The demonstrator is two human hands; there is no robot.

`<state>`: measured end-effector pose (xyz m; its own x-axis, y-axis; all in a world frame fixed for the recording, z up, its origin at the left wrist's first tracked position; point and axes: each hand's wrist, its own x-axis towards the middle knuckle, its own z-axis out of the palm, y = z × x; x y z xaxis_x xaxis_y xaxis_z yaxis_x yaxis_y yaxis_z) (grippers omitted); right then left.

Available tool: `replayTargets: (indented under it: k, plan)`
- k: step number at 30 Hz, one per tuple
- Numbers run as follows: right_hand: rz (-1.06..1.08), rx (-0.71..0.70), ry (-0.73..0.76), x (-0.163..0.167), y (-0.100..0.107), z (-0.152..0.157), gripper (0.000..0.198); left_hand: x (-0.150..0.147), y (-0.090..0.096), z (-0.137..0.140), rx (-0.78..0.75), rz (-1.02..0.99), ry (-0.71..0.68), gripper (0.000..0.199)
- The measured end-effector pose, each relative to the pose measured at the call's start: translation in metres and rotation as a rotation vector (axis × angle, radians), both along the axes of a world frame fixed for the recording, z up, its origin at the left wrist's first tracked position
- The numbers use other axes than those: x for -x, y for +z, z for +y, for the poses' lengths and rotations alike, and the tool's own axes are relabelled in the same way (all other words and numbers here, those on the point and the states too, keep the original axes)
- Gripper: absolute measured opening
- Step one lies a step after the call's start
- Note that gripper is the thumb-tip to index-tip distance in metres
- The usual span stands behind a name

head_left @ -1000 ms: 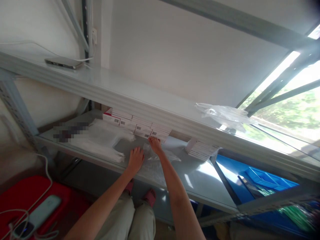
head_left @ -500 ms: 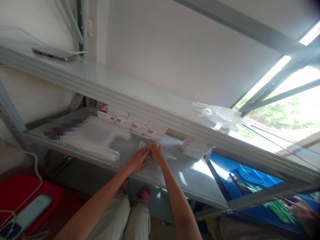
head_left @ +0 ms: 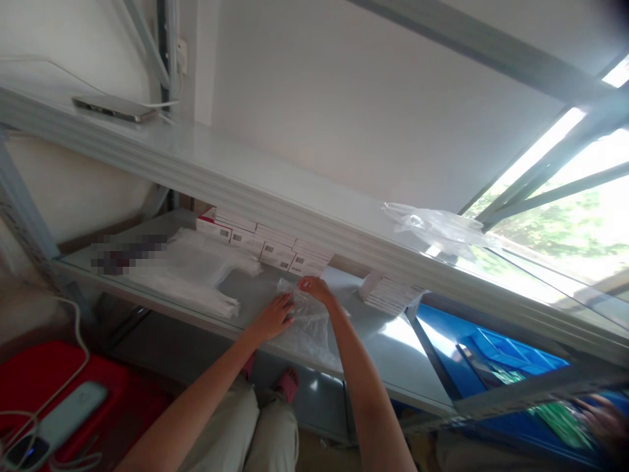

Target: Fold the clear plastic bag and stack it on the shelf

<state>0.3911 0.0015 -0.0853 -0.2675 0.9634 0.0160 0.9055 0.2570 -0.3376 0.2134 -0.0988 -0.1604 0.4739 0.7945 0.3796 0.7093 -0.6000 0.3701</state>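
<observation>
A clear plastic bag (head_left: 310, 329) lies spread on the grey lower shelf (head_left: 366, 351), its near end hanging over the shelf's front edge. My left hand (head_left: 274, 317) rests on the bag's left side, fingers stretched out and slightly bent. At the bag's upper part, my right hand (head_left: 315, 289) has its fingers curled in a pinch on the plastic. Just to the left is a pile of flat clear plastic bags (head_left: 196, 269). White boxes with barcode labels (head_left: 275, 255) stand in a row behind my hands.
Another stack of white boxes (head_left: 390, 294) sits right of my hands. The upper shelf (head_left: 275, 177) overhangs, carrying a flat device (head_left: 115, 108) and crumpled plastic (head_left: 432, 223). Blue bins (head_left: 521, 351) and another person's hand (head_left: 602, 419) are at right. A red stool (head_left: 105, 373) stands lower left.
My hands have moved apart; earlier they met flat on the bag. The right hand has curled onto the plastic, and the bag now shows more spread out toward the front edge.
</observation>
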Motion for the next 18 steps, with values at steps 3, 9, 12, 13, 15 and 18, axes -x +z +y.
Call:
replayTargets:
  k: [3, 9, 12, 13, 15, 18]
  plan:
    - [-0.048, 0.080, 0.130, 0.004, 0.002, 0.003, 0.016, 0.000, 0.001, 0.000, -0.004, 0.022, 0.004, 0.041]
    - [-0.033, 0.029, 0.066, 0.007, -0.010, 0.007, 0.014, 0.000, -0.006, 0.003, -0.026, 0.000, -0.004, 0.042]
    - [0.010, 0.023, 0.064, 0.006, -0.018, 0.010, 0.015, 0.000, -0.007, 0.003, -0.020, -0.014, -0.008, 0.041]
    - [0.021, 0.014, 0.069, 0.005, -0.021, 0.011, 0.016, 0.001, -0.006, 0.003, -0.016, -0.017, -0.010, 0.041]
    - [0.044, 0.005, 0.074, 0.004, -0.025, 0.013, 0.019, 0.002, -0.003, 0.001, -0.011, -0.023, -0.017, 0.040]
    - [0.065, 0.023, 0.059, 0.004, -0.029, 0.014, 0.023, 0.003, 0.001, -0.001, -0.011, -0.043, -0.030, 0.040]
